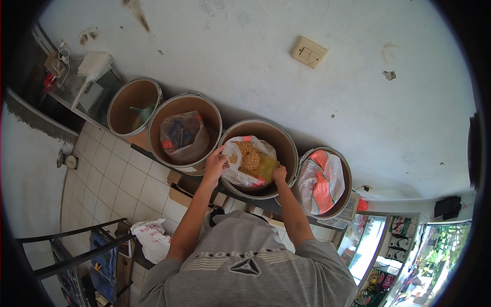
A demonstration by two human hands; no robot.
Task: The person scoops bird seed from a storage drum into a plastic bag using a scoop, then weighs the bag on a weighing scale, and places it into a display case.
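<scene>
My left hand point(216, 163) pinches the edge of a clear plastic bag point(236, 177) at its left side. The bag stands inside a round brown drum point(284, 147), its mouth spread wide around golden grain point(249, 156). At the bag's right side, my right hand point(280, 174) is closed on a yellowish scoop point(267, 167). The scoop's lower part rests in among the grain, and its handle is hidden by my fingers.
To the left stand a drum holding a plastic bag point(185, 134) and another with a green scoop point(145, 112). A drum with a red-and-white sack point(322, 183) is at the right. Behind the row rises a wall with a switch point(309, 51). A white bag point(152, 240) lies lower left.
</scene>
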